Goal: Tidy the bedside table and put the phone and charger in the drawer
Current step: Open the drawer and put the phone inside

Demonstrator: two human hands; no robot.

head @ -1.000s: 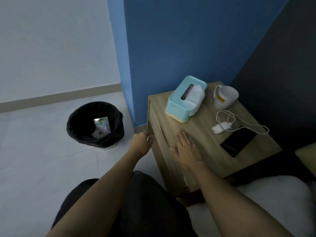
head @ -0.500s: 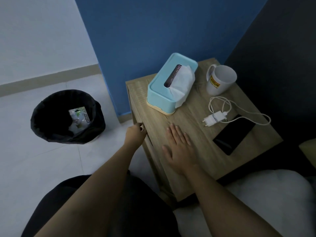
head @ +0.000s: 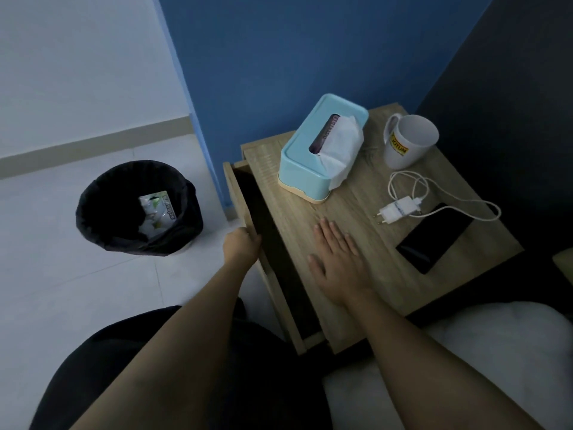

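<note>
- The left hand (head: pixel 242 247) grips the front edge of the drawer (head: pixel 238 193), which stands partly open at centre frame, its inside dark
- The right hand (head: pixel 338 262) lies flat, fingers spread, on the bedside table (head: pixel 366 212)
- The phone (head: pixel 434 237) lies right of that hand, apart from it, its long axis running lower left to upper right
- The charger (head: pixel 398 209) lies just above the phone, prongs pointing lower left
- The bin (head: pixel 138 207) at left holds wrappers

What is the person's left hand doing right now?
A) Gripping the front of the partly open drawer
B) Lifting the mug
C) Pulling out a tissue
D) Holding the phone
A: the left hand is curled over the front edge of the drawer, which stands partly open with its dark inside showing.
</note>
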